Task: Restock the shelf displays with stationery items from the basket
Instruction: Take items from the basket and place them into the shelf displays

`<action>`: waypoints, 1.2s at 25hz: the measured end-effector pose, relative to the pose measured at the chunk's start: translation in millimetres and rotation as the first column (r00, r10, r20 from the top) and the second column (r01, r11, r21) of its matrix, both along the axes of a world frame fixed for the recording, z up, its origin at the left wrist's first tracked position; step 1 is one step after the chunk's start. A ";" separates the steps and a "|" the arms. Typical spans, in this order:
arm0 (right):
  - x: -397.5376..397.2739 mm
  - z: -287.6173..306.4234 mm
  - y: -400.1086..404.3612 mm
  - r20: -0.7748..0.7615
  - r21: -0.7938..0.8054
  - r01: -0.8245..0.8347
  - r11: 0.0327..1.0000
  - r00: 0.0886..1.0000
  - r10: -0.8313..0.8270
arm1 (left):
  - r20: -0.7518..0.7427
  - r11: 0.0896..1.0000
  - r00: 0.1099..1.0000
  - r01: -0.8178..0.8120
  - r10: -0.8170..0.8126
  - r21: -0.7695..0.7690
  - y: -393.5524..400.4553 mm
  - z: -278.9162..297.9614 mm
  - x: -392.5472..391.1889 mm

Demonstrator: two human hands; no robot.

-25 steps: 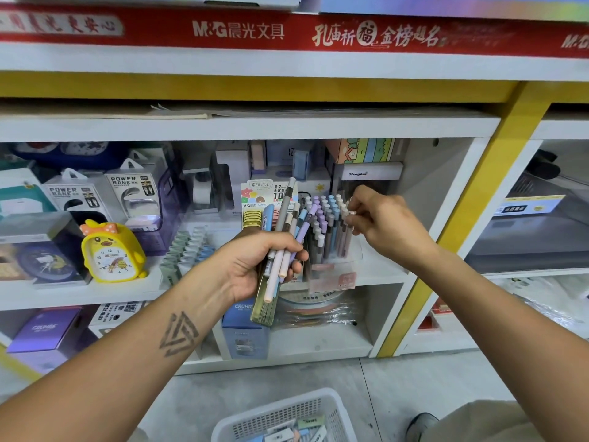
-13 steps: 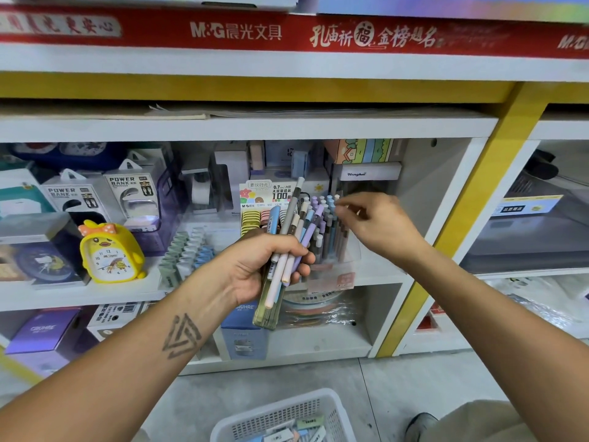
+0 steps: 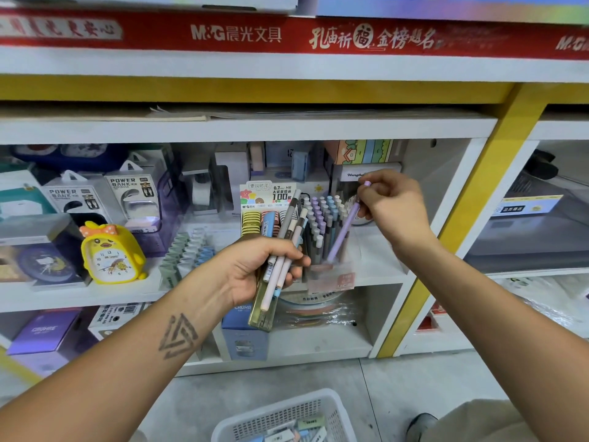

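Pinching a slim lilac pen (image 3: pixel 342 232), the right grip (image 3: pixel 393 204); left grip (image 3: pixel 258 271) clutching perhaps five pastel pens (image 3: pixel 280 250).

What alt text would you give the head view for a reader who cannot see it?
The right hand pinches a purple pen over the pen display box on a shop shelf, while the left hand grips a bundle of pens. A white basket sits on the floor below.

Bare forearms; triangle tattoo (image 3: pixel 178 336) on left forearm
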State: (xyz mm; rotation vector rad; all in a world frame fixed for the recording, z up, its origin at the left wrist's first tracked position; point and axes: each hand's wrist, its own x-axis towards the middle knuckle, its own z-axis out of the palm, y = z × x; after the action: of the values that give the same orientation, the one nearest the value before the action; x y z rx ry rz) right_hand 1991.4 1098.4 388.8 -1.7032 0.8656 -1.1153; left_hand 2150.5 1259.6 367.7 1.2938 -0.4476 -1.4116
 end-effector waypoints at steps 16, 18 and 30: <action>1.4 -20.7 17.7 -0.487 -0.528 -0.271 0.805 0.873 -0.026 | 0.010 1.000 1.000 -0.009 0.009 -0.011 -0.1 1.3 0.9; 2.9 -28.3 18.6 -0.540 -0.513 -0.320 0.796 0.841 -0.010 | 0.007 1.000 1.000 -0.008 0.008 -0.012 -0.2 1.4 1.1; 7.4 -21.7 15.0 -0.555 -0.440 -0.332 0.834 0.831 0.038 | 0.004 0.996 0.996 0.092 -0.092 -0.017 0.9 0.9 -1.2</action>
State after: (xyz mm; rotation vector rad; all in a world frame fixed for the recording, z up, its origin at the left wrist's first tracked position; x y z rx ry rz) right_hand 1998.8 1113.4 367.1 -2.5796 0.7143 -0.7797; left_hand 2149.3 1260.5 368.6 1.2751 -0.5261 -1.4792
